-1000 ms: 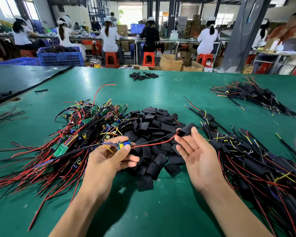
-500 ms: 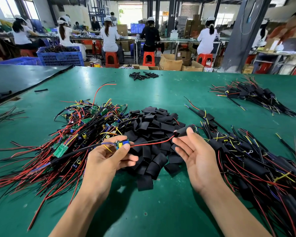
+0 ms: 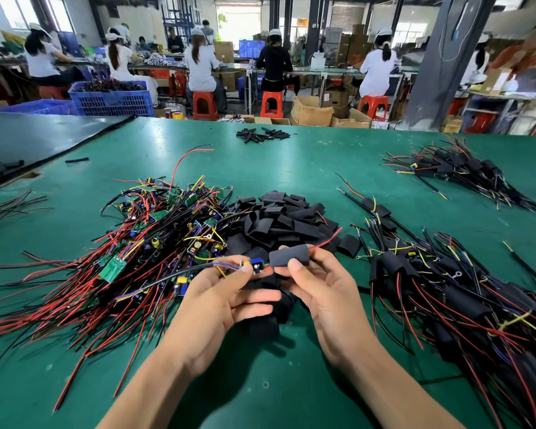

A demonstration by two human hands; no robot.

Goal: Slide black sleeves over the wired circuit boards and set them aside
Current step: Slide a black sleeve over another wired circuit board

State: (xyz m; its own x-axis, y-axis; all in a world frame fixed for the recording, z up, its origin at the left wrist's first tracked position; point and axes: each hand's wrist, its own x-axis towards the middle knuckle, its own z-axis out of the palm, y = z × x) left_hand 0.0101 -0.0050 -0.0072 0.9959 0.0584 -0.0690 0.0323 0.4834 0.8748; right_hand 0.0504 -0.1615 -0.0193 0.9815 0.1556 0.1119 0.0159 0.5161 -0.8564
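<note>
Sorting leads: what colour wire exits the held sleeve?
Red wire, seen best in the head view.

Hands threading sleeve onto board

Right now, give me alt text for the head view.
Left hand pinches a wired circuit board; right hand holds a black sleeve threaded on its red wire. Piles of boards and sleeves lie on the green table.

- You worked in an electronics assembly factory
- Your green worktable carried heaps of wired boards and black sleeves
- Behind it, capped workers on red stools lined benches, among blue crates
</note>
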